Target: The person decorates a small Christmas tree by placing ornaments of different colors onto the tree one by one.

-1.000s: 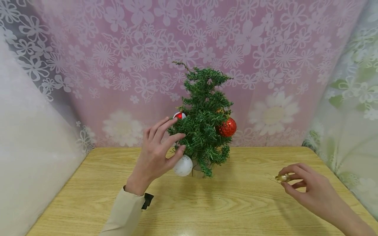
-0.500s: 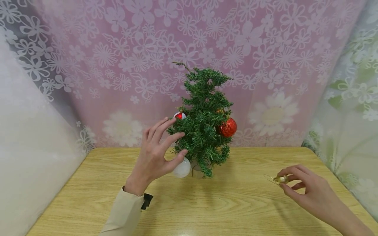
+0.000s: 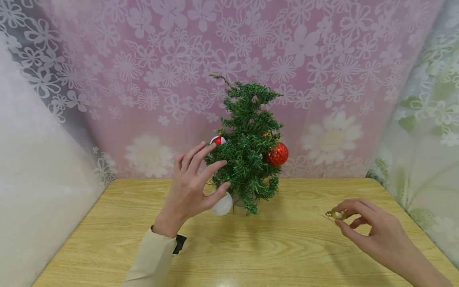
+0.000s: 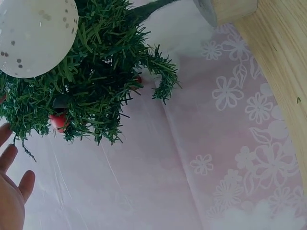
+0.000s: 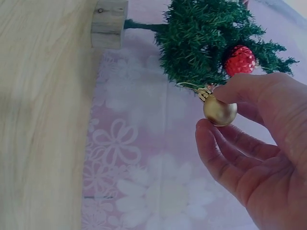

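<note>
A small artificial Christmas tree (image 3: 247, 159) stands on the table. My left hand (image 3: 188, 187) is at its left side, fingers spread and slightly bent, fingertips right at the branches. Below the left thumb hangs a white speckled bauble (image 3: 223, 205), large in the left wrist view. Between thumb and fingers, my right hand (image 3: 373, 225) pinches a small gold bauble (image 5: 220, 112) over the right of the table. The bauble's thin gold loop (image 5: 188, 85) sticks out toward the tree. A red bauble (image 3: 279, 154) hangs on the tree's right, and a red-and-white one (image 3: 218, 140) on its left.
The tree's wooden block base (image 5: 109, 24) shows in the right wrist view. Behind the table (image 3: 287, 247) hangs a pink flowered cloth (image 3: 172, 79), with pale cloths at both sides. Another gold ornament (image 3: 267, 135) is half hidden among the right branches.
My right hand has moved a little left with the gold bauble, and its loop has shifted. The left thumb has moved slightly; the left hand otherwise keeps its place.
</note>
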{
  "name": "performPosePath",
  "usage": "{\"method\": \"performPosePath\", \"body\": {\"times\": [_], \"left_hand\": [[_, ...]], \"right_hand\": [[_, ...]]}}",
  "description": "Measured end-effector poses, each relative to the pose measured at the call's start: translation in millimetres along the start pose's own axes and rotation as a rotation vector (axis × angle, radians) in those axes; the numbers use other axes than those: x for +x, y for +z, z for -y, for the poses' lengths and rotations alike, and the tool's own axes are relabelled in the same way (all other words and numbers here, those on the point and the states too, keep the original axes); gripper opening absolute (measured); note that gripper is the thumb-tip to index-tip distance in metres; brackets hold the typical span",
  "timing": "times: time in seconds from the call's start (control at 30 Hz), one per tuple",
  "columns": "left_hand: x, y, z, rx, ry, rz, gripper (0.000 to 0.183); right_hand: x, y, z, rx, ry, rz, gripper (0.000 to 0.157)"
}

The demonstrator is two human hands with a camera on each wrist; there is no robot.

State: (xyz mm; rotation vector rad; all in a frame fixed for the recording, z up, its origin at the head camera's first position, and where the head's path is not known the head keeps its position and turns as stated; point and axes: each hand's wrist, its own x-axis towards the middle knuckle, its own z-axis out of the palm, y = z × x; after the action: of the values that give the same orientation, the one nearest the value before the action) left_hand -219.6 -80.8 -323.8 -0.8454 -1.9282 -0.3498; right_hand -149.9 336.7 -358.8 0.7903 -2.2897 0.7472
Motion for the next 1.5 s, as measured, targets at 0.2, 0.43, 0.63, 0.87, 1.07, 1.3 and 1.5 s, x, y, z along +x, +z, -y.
{"method": "performPosePath", "body": {"times": [0.2, 0.43, 0.63, 0.87, 1.07, 1.3, 1.5], "left_hand": [[-0.1, 0.3, 1.0, 0.005, 0.002, 0.000, 0.046], [-0.8, 0.2, 1.0, 0.017, 0.003, 0.003, 0.045], [-2.7, 0.6, 1.1, 0.019, 0.011, -0.001, 0.044], [-5.6, 0.8, 0.3, 0.020, 0.013, 0.001, 0.043], [-7.5, 0.2, -1.7, -0.005, 0.022, -0.012, 0.038], [-6.7, -1.2, -2.1, -0.023, 0.036, -0.024, 0.034], [-6.2, -1.7, -1.0, -0.026, 0.032, -0.025, 0.034]], "right_hand": [[8.6, -5.4, 5.7, 0.036, -0.083, -0.022, 0.047], [15.7, -11.2, 20.6, 0.017, -0.078, -0.019, 0.055], [18.5, -8.8, 29.0, 0.071, -0.129, -0.089, 0.022], [24.1, -5.4, 37.7, 0.095, -0.183, -0.149, 0.047], [26.9, -5.0, 41.3, 0.102, -0.194, -0.146, 0.046], [28.9, -3.1, 40.8, 0.134, -0.214, -0.152, 0.045], [30.8, -1.2, 42.3, 0.149, -0.221, -0.153, 0.043]]}}
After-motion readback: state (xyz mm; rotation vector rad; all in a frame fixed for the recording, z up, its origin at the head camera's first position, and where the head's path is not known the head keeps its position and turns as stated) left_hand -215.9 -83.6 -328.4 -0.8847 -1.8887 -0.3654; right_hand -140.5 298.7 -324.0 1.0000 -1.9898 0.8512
